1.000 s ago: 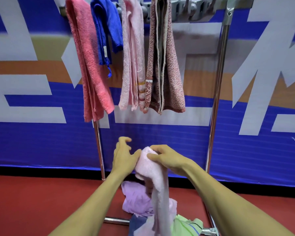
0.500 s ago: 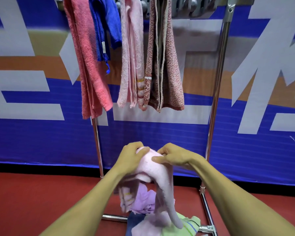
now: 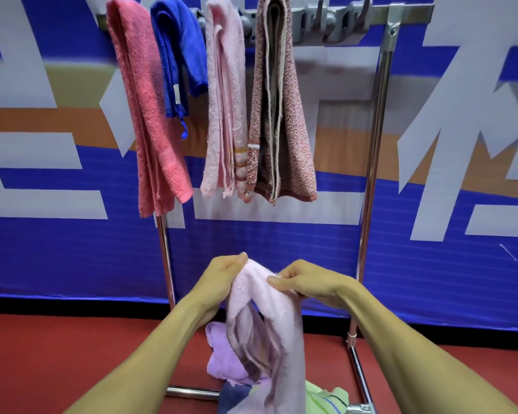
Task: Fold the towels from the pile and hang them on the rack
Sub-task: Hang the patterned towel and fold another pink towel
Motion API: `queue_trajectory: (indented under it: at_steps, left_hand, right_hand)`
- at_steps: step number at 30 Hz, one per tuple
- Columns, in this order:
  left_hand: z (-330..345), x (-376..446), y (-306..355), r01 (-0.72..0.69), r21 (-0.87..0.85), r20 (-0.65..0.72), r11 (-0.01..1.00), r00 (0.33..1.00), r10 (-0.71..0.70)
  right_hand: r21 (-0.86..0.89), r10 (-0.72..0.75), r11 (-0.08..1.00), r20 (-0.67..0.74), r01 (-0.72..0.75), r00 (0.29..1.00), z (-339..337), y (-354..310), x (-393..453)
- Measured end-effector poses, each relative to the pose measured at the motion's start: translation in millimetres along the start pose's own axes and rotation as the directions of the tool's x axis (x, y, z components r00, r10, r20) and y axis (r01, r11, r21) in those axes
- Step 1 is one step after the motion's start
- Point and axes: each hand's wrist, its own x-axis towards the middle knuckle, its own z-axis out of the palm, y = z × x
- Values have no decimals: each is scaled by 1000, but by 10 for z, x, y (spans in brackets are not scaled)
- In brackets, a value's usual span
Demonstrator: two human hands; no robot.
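Pale pink terry towel, lower centre of frame: top edge pinched by left hand and right hand, draping over pile.

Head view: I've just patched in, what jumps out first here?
Four folded towels hang in a row along the rack's top bar: a coral towel at the left, then a blue towel, a pale pink towel and a speckled red towel. Low in the middle, the left hand and right hand each pinch the top of a light pink towel, which droops onto the pile on the floor.
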Motion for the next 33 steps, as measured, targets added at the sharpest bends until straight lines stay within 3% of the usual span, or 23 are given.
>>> queue_trajectory:
  at_steps: [6,11,13,16,20,27,33]
  left_hand:
    - [108,25,181,93,-238,-84,967,990,-116]
    - [141,169,609,229,-520,18,823,966,-258]
    - [124,235,863,212,-570,56,793,974,-220]
    - [109,236,1220,150,-528,110,836,988,-108]
    - [116,327,1559,36,-501,50,865,999,-12]
    - [296,495,2321,-127,-514,10,849,988,154]
    - [493,842,2923,-215,-558,-116,802,976,182]
  right_hand:
    - [291,-148,932,-233,215,961,-47,-181,-45]
    - [469,-139,836,-318,283,938,-142,-388,-144]
    - [471,-138,840,-292,268,946,-251,-478,-214]
    - [392,-120,902,-174,181,977,-430,-619,-341]
    - [446,-166,870,-142,212,976,-762,-846,-485]
    - [471,-224,793,-363,386,904,-1220,-1460,-580]
    - [452,-135,834,-386,315,913,-1604,-1850,-641]
